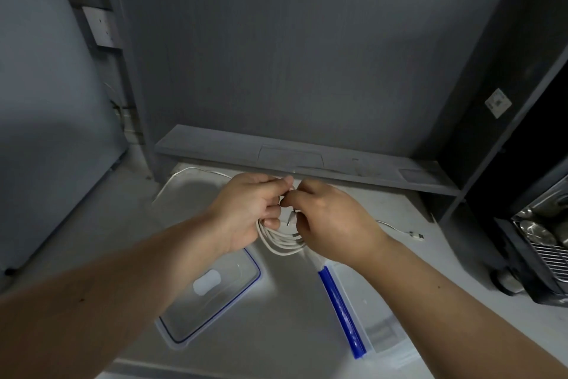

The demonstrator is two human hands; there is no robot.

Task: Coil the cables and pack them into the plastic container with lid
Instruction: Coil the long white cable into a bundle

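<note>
Both hands meet above the counter with a coiled white cable between them. My left hand grips the loops of the coil. My right hand pinches the cable's end, and a small plug tip pokes out below its fingers. The loops hang down between the two hands. Under my left forearm lies the clear lid with a blue seal. The clear plastic container with a blue clip sits under my right forearm, partly hidden. A second white cable lies on the counter to the right, and another trails at the back left.
The grey counter ends at a low grey ledge and a grey back wall. A black rack with metal dishes stands at the right. A wall socket is at the upper left.
</note>
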